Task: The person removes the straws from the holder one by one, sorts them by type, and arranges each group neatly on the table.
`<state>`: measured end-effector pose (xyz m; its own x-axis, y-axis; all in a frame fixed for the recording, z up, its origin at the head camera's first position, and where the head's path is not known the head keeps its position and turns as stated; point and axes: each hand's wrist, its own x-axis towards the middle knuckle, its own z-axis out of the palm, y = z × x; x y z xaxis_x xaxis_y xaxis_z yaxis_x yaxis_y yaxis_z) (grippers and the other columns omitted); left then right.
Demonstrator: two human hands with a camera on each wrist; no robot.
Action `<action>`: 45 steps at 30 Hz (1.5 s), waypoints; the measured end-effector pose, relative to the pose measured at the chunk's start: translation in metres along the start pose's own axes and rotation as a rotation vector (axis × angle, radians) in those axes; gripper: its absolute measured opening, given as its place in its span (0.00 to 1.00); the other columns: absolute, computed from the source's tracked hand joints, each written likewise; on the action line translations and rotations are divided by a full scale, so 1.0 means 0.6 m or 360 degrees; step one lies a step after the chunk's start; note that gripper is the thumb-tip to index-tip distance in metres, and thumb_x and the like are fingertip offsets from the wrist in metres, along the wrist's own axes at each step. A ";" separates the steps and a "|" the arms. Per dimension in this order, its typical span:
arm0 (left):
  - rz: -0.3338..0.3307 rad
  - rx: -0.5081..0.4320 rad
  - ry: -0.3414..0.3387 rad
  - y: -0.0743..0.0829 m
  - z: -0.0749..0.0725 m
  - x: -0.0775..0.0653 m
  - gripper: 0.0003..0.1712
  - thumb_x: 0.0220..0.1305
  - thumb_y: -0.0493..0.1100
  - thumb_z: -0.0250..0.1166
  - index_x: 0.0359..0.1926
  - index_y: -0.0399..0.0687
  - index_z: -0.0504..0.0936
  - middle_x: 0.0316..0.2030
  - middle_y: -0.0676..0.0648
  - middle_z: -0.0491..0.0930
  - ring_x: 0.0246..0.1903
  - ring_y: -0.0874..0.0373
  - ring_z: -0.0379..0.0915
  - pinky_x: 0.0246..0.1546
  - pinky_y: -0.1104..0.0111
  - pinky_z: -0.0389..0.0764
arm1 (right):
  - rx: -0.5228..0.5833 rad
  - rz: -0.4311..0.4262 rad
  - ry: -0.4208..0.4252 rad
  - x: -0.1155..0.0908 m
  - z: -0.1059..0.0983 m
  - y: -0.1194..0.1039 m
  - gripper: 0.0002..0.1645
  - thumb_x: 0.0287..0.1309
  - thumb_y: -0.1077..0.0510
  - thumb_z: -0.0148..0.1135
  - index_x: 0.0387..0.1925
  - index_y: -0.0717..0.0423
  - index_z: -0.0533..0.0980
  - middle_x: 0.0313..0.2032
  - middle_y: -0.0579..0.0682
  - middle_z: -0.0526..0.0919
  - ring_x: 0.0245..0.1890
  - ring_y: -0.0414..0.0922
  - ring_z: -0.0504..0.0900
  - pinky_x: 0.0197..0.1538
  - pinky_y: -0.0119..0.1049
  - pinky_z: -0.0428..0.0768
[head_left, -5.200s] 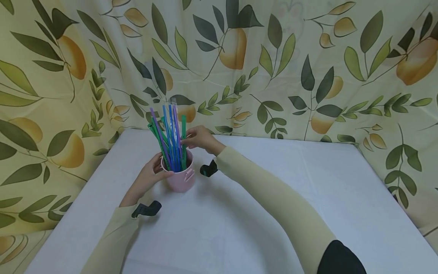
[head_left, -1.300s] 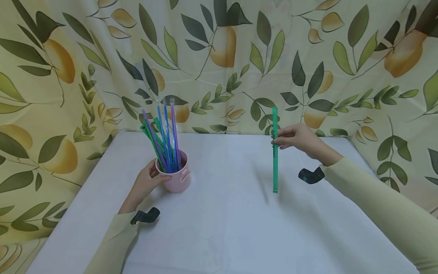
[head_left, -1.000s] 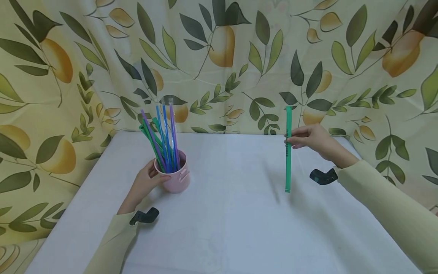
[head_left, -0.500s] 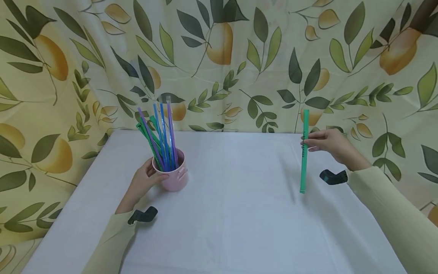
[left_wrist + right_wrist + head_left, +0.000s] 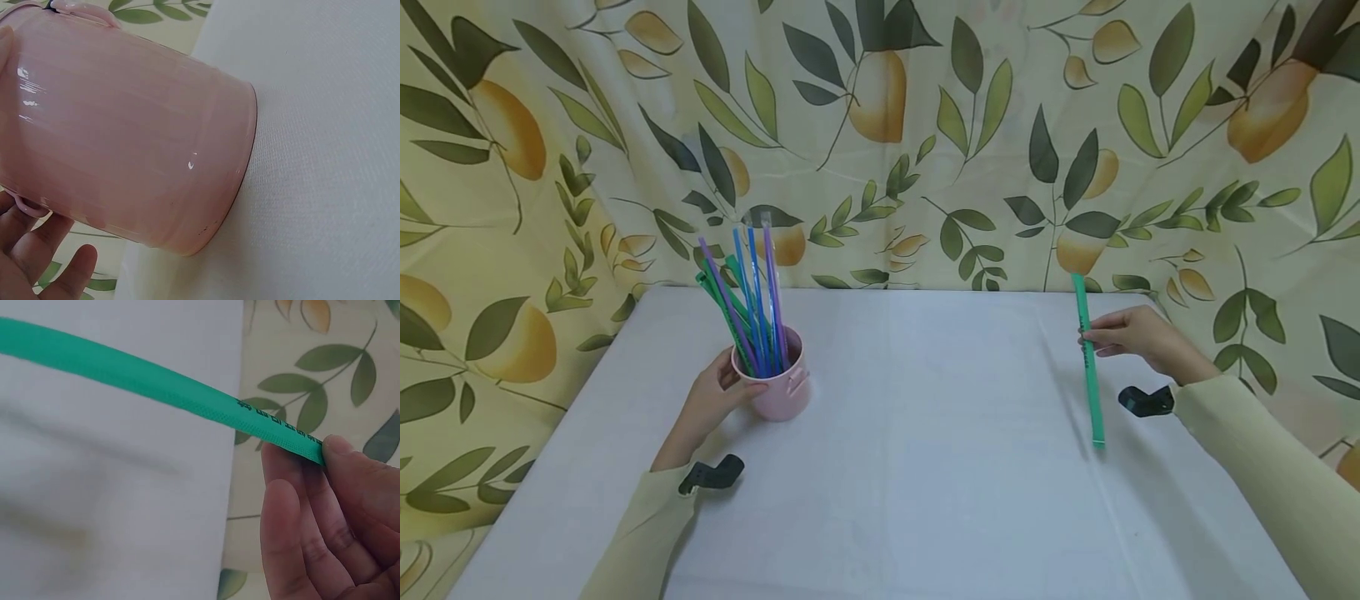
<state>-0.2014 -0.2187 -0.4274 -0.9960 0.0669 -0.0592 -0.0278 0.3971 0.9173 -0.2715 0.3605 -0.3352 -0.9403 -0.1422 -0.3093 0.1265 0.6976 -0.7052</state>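
Note:
My right hand (image 5: 1138, 337) pinches a long green wrapped straw (image 5: 1088, 375) between thumb and fingers at the right of the table. The straw slants slightly, its lower end close over the white surface. In the right wrist view, dark printing shows on the green wrapper (image 5: 187, 390) beside the fingertips. At the left, my left hand (image 5: 711, 400) grips a pink cup (image 5: 782, 400), with the thumb near its rim. Purple, blue and green straws (image 5: 760, 308) stand leaning in it. The left wrist view shows the cup's glossy wall (image 5: 137, 125) close up, fingers near a small handle (image 5: 28, 209).
A white cloth covers the table (image 5: 917, 467). Behind it hangs a curtain (image 5: 925, 167) printed with leaves and fruit. A black camera mount sits at each wrist, the left one (image 5: 713, 475) near the cup and the right one (image 5: 1146, 402) beside the green straw.
My right hand has taken the green straw out of the cup and carried it rightward. Lately it has lowered and tilted the straw. The left hand stays on the cup.

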 end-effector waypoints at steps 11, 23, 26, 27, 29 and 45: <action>0.0008 -0.0012 0.0003 0.003 -0.002 -0.003 0.50 0.57 0.53 0.67 0.73 0.49 0.49 0.71 0.40 0.56 0.69 0.42 0.56 0.66 0.52 0.64 | 0.0047 0.0082 -0.0035 0.013 -0.007 0.030 0.28 0.63 0.58 0.57 0.55 0.79 0.67 0.32 0.42 0.87 0.30 0.32 0.83 0.39 0.29 0.84; 0.0006 -0.0016 0.0004 0.003 -0.001 0.000 0.51 0.56 0.54 0.68 0.73 0.49 0.49 0.70 0.41 0.57 0.69 0.43 0.56 0.66 0.52 0.65 | 0.0104 0.0231 -0.0050 0.030 0.000 0.054 0.25 0.60 0.58 0.60 0.52 0.75 0.72 0.27 0.39 0.85 0.29 0.36 0.83 0.37 0.28 0.84; 0.0015 -0.0021 0.0001 0.002 -0.001 -0.001 0.50 0.56 0.53 0.67 0.73 0.49 0.50 0.70 0.40 0.57 0.68 0.43 0.57 0.66 0.52 0.65 | 0.0120 0.0275 -0.0037 0.035 0.003 0.061 0.25 0.60 0.58 0.60 0.52 0.75 0.72 0.26 0.39 0.85 0.28 0.36 0.83 0.37 0.30 0.85; 0.0016 -0.0020 -0.0001 0.003 -0.001 -0.002 0.50 0.56 0.53 0.67 0.73 0.49 0.49 0.70 0.40 0.57 0.68 0.43 0.57 0.66 0.52 0.65 | 0.0123 0.0287 -0.0033 0.036 0.004 0.063 0.25 0.60 0.59 0.60 0.52 0.75 0.71 0.26 0.39 0.85 0.28 0.37 0.83 0.37 0.30 0.85; 0.0013 -0.0019 -0.0001 0.003 -0.001 -0.003 0.50 0.57 0.52 0.67 0.73 0.49 0.49 0.70 0.40 0.57 0.68 0.42 0.57 0.66 0.52 0.65 | 0.0136 0.0306 -0.0027 0.038 0.005 0.065 0.25 0.61 0.59 0.60 0.52 0.75 0.71 0.26 0.40 0.85 0.28 0.37 0.83 0.37 0.31 0.85; -0.0007 0.0003 0.0015 0.000 0.001 -0.001 0.51 0.56 0.55 0.67 0.73 0.50 0.49 0.71 0.41 0.56 0.69 0.43 0.56 0.66 0.52 0.65 | 0.0107 0.0322 -0.0001 0.051 0.019 0.087 0.28 0.60 0.56 0.60 0.53 0.76 0.70 0.24 0.37 0.82 0.27 0.36 0.80 0.37 0.30 0.84</action>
<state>-0.2009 -0.2181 -0.4275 -0.9966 0.0569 -0.0593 -0.0318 0.3989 0.9164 -0.2903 0.3847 -0.3887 -0.8935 -0.0042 -0.4491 0.3335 0.6636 -0.6697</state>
